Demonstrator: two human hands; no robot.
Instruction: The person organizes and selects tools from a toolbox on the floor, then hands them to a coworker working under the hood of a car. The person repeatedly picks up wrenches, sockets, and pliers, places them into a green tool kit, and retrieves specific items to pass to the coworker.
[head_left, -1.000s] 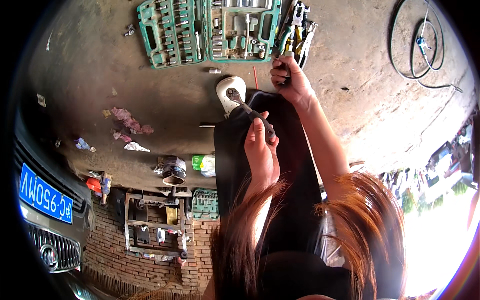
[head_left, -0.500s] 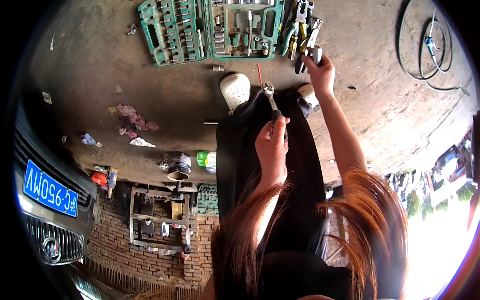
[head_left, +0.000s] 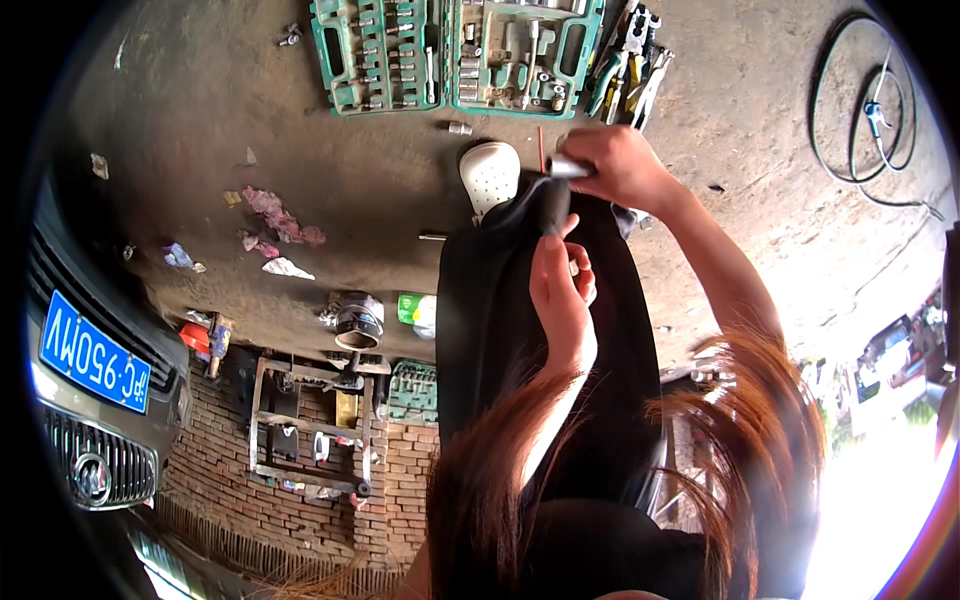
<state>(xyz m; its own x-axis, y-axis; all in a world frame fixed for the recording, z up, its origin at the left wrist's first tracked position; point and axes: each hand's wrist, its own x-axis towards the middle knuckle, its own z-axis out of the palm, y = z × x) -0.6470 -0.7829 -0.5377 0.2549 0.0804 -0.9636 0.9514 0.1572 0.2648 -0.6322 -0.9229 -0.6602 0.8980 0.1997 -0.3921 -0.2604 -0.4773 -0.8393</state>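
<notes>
My left hand (head_left: 562, 290) is closed around a ratchet wrench in front of my dark-clad lap. Its dark grip (head_left: 553, 207) points up past my fingers, smeared by motion, and the ratchet head cannot be made out. Just above, my right hand (head_left: 620, 165) is closed on a silver cylindrical socket (head_left: 569, 168), whose end sticks out to the left. The socket is right at the upper end of the dark grip; whether they touch, I cannot tell.
A green socket case (head_left: 450, 108) lies open ahead, with pliers (head_left: 632, 45) and screwdrivers to its right. A loose socket (head_left: 460, 128) sits near my white clog (head_left: 490, 175). A coiled air hose (head_left: 815, 115) is far right, a car (head_left: 100, 440) at left.
My right hand has come left from beside the pliers, bringing the silver socket to the ratchet wrench. The wrench has shifted in my left hand, and its head no longer shows.
</notes>
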